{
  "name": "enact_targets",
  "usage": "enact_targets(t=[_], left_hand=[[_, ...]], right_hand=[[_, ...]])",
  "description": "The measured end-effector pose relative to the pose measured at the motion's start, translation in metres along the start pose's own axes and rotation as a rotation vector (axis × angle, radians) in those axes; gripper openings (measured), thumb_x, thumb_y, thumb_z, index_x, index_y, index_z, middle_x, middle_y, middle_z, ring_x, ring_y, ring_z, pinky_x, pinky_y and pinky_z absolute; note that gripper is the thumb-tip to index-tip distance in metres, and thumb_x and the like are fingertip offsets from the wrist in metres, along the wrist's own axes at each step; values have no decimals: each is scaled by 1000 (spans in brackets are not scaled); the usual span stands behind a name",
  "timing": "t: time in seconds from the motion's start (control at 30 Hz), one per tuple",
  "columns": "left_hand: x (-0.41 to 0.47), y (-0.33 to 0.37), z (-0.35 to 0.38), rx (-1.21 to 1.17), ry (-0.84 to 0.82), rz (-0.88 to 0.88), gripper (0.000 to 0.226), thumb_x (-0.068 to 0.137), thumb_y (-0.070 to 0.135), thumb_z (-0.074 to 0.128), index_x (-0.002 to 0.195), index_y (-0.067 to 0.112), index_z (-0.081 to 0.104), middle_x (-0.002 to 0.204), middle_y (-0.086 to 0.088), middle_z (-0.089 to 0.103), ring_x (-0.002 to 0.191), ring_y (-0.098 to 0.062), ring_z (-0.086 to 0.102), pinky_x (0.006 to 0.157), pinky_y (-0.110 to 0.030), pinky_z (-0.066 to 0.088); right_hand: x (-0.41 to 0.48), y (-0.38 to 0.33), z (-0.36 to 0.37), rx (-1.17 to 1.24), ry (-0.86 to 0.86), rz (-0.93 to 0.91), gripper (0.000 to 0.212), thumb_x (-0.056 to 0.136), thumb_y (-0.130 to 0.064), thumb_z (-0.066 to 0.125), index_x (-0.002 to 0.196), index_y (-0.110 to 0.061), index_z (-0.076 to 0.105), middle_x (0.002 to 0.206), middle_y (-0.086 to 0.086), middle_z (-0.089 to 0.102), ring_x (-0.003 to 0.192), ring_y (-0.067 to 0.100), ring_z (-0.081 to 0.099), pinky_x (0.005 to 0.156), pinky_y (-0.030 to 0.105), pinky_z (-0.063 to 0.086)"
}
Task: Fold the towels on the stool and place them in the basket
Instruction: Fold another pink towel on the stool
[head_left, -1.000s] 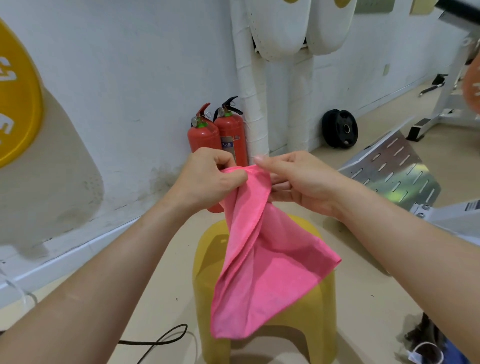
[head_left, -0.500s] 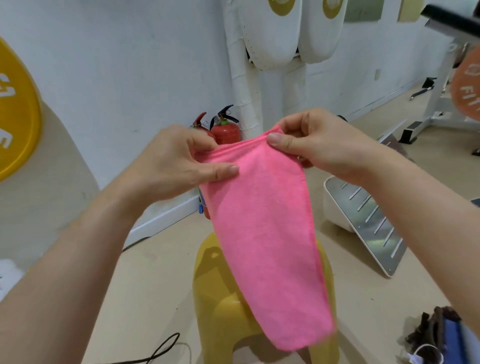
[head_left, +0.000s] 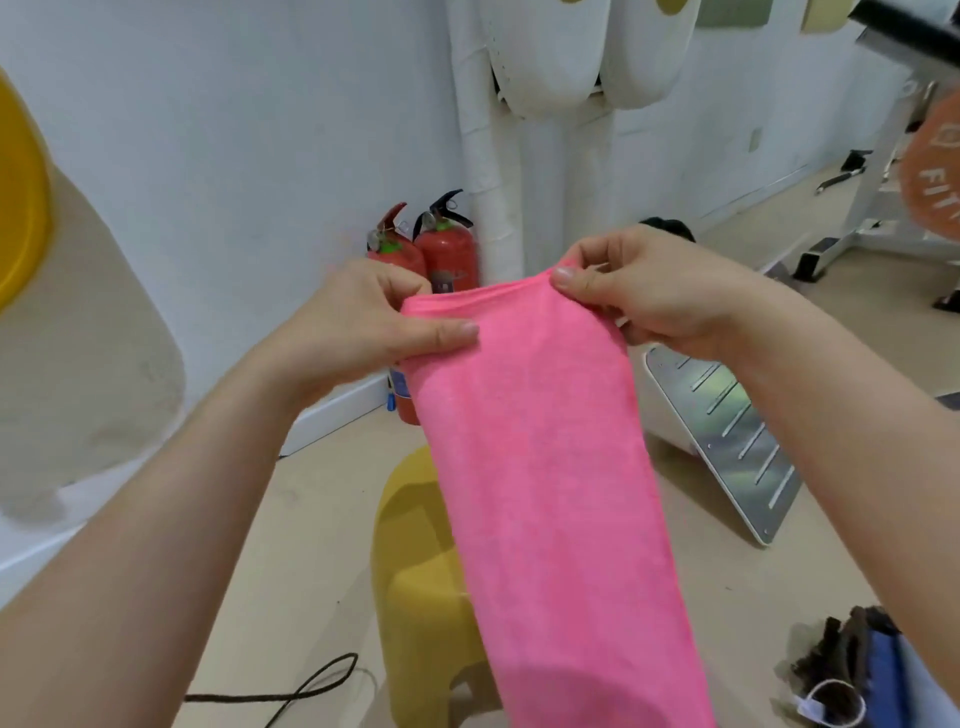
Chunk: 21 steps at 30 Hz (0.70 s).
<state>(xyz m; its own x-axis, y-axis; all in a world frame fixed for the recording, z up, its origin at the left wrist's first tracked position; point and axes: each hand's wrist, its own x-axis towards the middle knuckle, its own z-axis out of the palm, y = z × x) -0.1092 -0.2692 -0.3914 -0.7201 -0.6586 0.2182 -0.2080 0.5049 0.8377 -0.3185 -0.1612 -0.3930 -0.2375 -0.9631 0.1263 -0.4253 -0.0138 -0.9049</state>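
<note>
A pink towel hangs in the air in front of me, folded lengthwise into a long strip that runs down past the frame's bottom edge. My left hand pinches its top left corner, thumb laid across the front. My right hand pinches the top right corner. Below and behind the towel stands the yellow plastic stool; most of its seat is hidden by the towel. At the bottom right corner is a dark woven basket holding something blue.
Two red fire extinguishers stand against the white wall behind the towel. A perforated metal plate leans on the floor to the right. A black cable loops on the floor left of the stool. Gym equipment stands at the far right.
The hands rose and drew apart, pulling the bunched towel's top edge taut. The towel went from a loose crumpled drape to a flat hanging strip.
</note>
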Motion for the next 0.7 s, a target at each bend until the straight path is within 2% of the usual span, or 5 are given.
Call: enact_targets(t=[0.17, 0.33, 0.5, 0.6, 0.7], left_hand=[[21, -19, 5, 264, 487, 329, 21, 69, 14, 80, 69, 16, 60, 71, -11, 63, 62, -18, 52, 58, -34, 47], [19, -24, 5, 413, 669, 611, 22, 72, 14, 76, 75, 3, 57, 76, -11, 62, 71, -24, 56, 61, -39, 48], [-18, -77, 30, 596, 360, 675, 32, 66, -1, 79, 65, 7, 48, 71, -9, 57, 66, -24, 48, 57, -38, 40], [-55, -118, 55, 671, -10, 692, 43, 63, -1, 77, 75, 21, 42, 78, -4, 58, 73, -20, 48, 60, -32, 41], [-89, -147, 76, 871, -333, 804, 21, 77, 6, 69, 79, 16, 50, 81, -5, 60, 74, -26, 53, 61, -35, 45]], right_hand=[[16, 8, 16, 86, 313, -326, 15, 95, -15, 55, 80, -17, 55, 73, -1, 47, 62, 12, 55, 59, 37, 60], [20, 10, 16, -114, 423, -555, 9, 89, -28, 55, 85, -20, 58, 73, -1, 54, 72, 30, 62, 66, 56, 54], [-11, 54, 28, -145, 89, -382, 10, 92, -11, 60, 82, -11, 60, 71, 4, 61, 64, 18, 64, 65, 42, 58], [-52, 110, 48, -429, -138, -321, 29, 86, -39, 59, 80, -11, 61, 70, 1, 63, 68, 17, 59, 64, 33, 49], [-92, 151, 67, -501, -266, -288, 57, 85, -66, 42, 86, -14, 64, 74, -2, 62, 68, 15, 55, 66, 32, 47]])
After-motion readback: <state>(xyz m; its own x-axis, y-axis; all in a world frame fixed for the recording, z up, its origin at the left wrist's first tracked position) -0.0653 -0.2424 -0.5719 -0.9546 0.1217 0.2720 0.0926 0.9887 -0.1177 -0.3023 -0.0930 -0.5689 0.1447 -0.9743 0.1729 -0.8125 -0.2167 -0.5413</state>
